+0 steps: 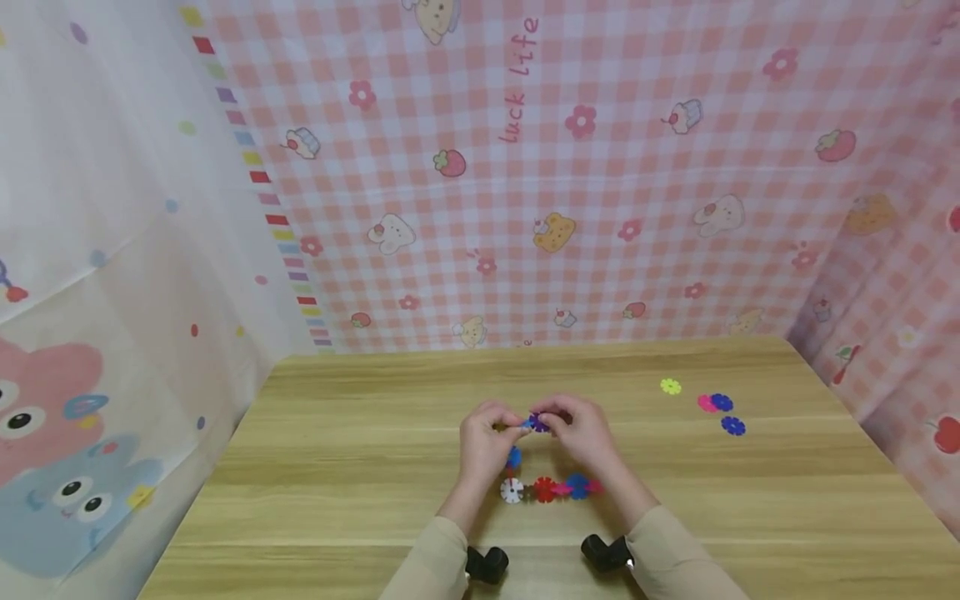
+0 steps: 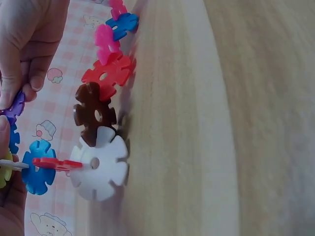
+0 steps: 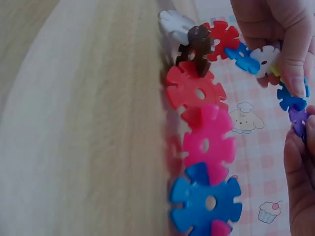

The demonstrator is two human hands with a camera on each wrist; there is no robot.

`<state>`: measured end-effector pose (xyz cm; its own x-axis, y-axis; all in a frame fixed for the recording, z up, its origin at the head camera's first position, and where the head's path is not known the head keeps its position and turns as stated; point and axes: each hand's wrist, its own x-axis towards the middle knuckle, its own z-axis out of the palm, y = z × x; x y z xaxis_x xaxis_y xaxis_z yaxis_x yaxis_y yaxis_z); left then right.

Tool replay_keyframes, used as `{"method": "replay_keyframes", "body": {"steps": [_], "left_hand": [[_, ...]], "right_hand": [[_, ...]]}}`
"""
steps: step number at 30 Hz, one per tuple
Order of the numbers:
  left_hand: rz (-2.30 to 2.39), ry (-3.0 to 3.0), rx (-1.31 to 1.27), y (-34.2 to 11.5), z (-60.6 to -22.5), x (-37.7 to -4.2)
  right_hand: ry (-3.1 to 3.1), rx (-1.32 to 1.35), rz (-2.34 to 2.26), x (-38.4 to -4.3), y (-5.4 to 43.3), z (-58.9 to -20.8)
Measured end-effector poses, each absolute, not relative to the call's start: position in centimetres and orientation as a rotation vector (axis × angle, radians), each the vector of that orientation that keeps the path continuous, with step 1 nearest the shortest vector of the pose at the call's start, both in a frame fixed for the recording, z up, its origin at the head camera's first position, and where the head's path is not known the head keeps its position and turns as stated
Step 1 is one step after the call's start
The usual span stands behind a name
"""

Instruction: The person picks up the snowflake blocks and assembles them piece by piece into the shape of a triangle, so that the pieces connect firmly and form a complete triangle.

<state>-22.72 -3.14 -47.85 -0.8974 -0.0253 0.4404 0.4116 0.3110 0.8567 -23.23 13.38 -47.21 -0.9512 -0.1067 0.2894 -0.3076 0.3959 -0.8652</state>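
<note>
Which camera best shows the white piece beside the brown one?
Left wrist: the white piece looks large, its central hole clear. The head view shows it small; the right wrist, slanted and partly behind the brown piece.

The purple disc [image 3: 297,115] in my right grip [image 1: 583,429] and the blue disc [image 3: 285,101] in my left grip [image 1: 486,442] look like smooth plastic. The brown disc [image 2: 86,110] is glossy plastic, with bright highlights; the white disc [image 2: 107,152] looks smoother and softer in sheen. Under them, the surface [image 1: 360,500] shows wood grain, smooth and mostly matt. Beyond its far edge hangs thin, matt printed cloth [image 1: 495,200], lightly creased. My sleeves [image 1: 435,560], near the front edge, are matt cloth too.
</note>
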Motion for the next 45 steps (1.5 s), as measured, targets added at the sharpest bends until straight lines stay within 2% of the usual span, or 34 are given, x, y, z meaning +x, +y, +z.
{"method": "replay_keyframes", "body": {"steps": [16, 37, 45], "left_hand": [[-1.605, -2.205, -0.328, -3.15, -47.69, -22.40], [-1.579, -2.206, -0.343, -2.77, -47.70, -22.23], [-1.569, -2.178, -0.377, -2.78, -47.78, -22.21]], "right_hand": [[-2.485, 0.417, 1.640, -23.21, 13.78, -46.72], [-2.460, 0.196, 1.714, -23.02, 12.84, -46.81], [-2.520, 0.220, 1.677, -23.27, 13.15, -46.54]]}}
